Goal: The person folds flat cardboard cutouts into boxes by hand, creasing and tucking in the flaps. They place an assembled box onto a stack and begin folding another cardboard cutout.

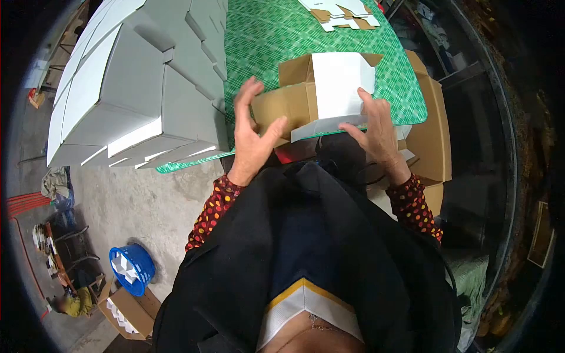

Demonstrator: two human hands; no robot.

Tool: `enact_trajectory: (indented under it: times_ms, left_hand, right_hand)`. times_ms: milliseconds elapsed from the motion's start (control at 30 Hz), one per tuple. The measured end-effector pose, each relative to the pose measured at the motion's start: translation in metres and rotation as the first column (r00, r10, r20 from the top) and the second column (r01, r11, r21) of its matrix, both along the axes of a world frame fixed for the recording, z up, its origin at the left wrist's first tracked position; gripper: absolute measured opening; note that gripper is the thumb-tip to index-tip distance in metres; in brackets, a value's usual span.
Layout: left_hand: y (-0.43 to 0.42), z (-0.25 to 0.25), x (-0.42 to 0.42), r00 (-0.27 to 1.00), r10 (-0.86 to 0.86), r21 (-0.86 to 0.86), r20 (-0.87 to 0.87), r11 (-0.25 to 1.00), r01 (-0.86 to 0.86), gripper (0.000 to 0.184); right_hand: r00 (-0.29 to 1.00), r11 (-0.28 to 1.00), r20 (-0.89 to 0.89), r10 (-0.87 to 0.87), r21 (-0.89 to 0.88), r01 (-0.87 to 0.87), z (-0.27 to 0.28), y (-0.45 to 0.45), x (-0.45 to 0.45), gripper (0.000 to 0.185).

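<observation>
A partly folded carton [340, 82], white outside and brown inside, lies at the near edge of the green checked table. Its brown panel [285, 105] points to the left, and some flaps stand up. My left hand [253, 132] is beside that panel with fingers spread; its thumb reaches over the near part, and contact is hard to tell. At the carton's right end, my right hand [378, 129] has its fingers on the white side and its thumb at the near lower edge.
Stacked white cartons [132, 88] fill the table's left side. Flat carton blanks [344, 13] lie at the far edge. A large brown box [432, 126] stands to the right. A blue basket [141, 265] and an open cardboard box [132, 312] are on the floor, lower left.
</observation>
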State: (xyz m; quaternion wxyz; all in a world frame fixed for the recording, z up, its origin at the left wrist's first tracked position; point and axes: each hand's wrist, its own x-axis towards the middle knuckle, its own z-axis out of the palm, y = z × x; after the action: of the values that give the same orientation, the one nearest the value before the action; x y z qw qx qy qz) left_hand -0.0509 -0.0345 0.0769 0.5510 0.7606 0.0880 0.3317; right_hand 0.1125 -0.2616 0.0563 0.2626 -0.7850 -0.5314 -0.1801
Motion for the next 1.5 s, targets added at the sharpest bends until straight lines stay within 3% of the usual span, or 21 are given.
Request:
enact_trajectory:
  times_ms: [167, 233, 300, 500, 667, 833, 1000, 1067, 1133, 1167, 1267, 1300, 1500]
  left_hand:
    - [0.009, 0.018, 0.017, 0.999, 0.033, -0.107, 0.027, 0.994, -0.03, 0.065]
    - [0.013, 0.022, 0.024, 0.993, 0.083, 0.18, 0.083, 0.979, -0.097, 0.066]
    - [0.015, 0.023, 0.03, 0.983, 0.108, 0.447, 0.15, 0.879, -0.165, 0.068]
    - [0.012, 0.012, 0.033, 0.999, 0.011, 0.632, -0.041, 0.775, 0.018, 0.068]
    - [-0.002, 0.012, 0.044, 0.995, 0.062, 0.392, 0.08, 0.916, -0.089, 0.066]
    - [0.012, 0.023, 0.066, 0.959, 0.137, 0.421, 0.249, 0.876, -0.234, 0.053]
    - [0.022, 0.027, 0.07, 0.969, 0.049, 0.595, 0.241, 0.781, -0.188, 0.036]
    - [0.022, 0.022, 0.065, 0.973, 0.044, 0.533, 0.228, 0.83, -0.162, 0.031]
    - [0.021, 0.016, 0.06, 0.977, 0.035, 0.465, 0.21, 0.875, -0.132, 0.026]
    - [0.02, 0.013, 0.06, 0.977, 0.033, 0.463, 0.209, 0.877, -0.129, 0.026]
    - [0.019, 0.009, 0.06, 0.969, 0.023, 0.492, 0.248, 0.858, -0.146, 0.026]
    - [0.019, 0.009, 0.061, 0.967, 0.02, 0.496, 0.255, 0.856, -0.148, 0.026]
    - [0.022, 0.006, 0.057, 0.96, 0.026, 0.599, 0.279, 0.776, -0.195, 0.029]
  right_hand:
    - [1.0, 0.992, 0.001, -0.016, 0.122, 0.016, 0.01, 0.011, -0.009, 0.081]
    - [0.997, 0.995, 0.074, -0.004, 0.097, -0.003, 0.001, 0.011, -0.008, 0.075]
    - [0.989, 0.998, 0.147, 0.004, 0.069, -0.014, -0.004, 0.009, -0.007, 0.07]
    - [0.99, 1.0, 0.138, -0.008, 0.021, 0.005, -0.009, 0.006, -0.018, 0.057]
    - [0.985, 0.994, 0.17, 0.032, 0.094, -0.048, -0.013, 0.007, -0.02, 0.048]
    - [0.943, 0.99, 0.322, 0.082, 0.081, -0.113, -0.004, 0.008, -0.022, 0.046]
    - [0.958, 0.987, 0.255, 0.129, 0.06, -0.149, -0.006, 0.005, -0.024, 0.043]
    - [0.991, 0.965, -0.128, 0.037, 0.261, -0.003, -0.004, 0.002, -0.032, 0.04]
    - [0.863, 0.9, -0.505, 0.013, 0.381, 0.21, -0.002, 0.0, -0.04, 0.036]
    - [0.862, 0.901, -0.506, 0.01, 0.379, 0.213, 0.001, 0.001, -0.041, 0.036]
    - [0.475, 0.735, -0.836, 0.275, 0.501, 0.456, 0.027, 0.014, -0.038, 0.032]
    - [0.317, 0.674, -0.868, 0.383, 0.497, 0.546, 0.032, 0.016, -0.037, 0.031]
    - [0.308, 0.683, -0.823, 0.477, 0.568, 0.46, 0.03, 0.017, -0.034, 0.026]
